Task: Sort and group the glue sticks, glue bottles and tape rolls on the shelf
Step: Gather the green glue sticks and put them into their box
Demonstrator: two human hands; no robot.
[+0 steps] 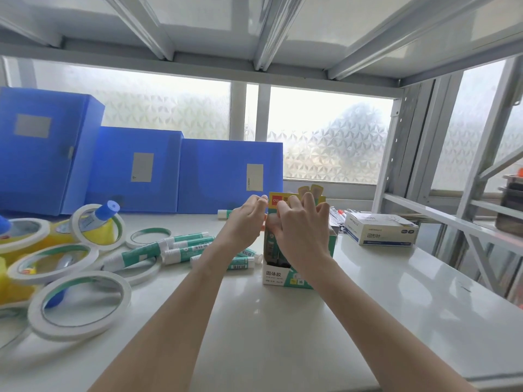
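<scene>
glue sticks (186,246): loose beside carton (285,274). carton flap pinched by left hand (247,219); right hand (297,224) curled inside, grip unclear. tipping risked if flap is tugged.

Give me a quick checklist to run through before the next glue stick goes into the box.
1. Glue stick box upright on the shelf: ok.
2. Box flaps open at the top: ok.
3. Left hand and right hand both at the box: ok.
4. Either hand holding a stick: cannot tell.
5. Loose glue sticks within view beside the box: ok.
6. Glue bottles separated from the tape rolls: not ok.
</scene>
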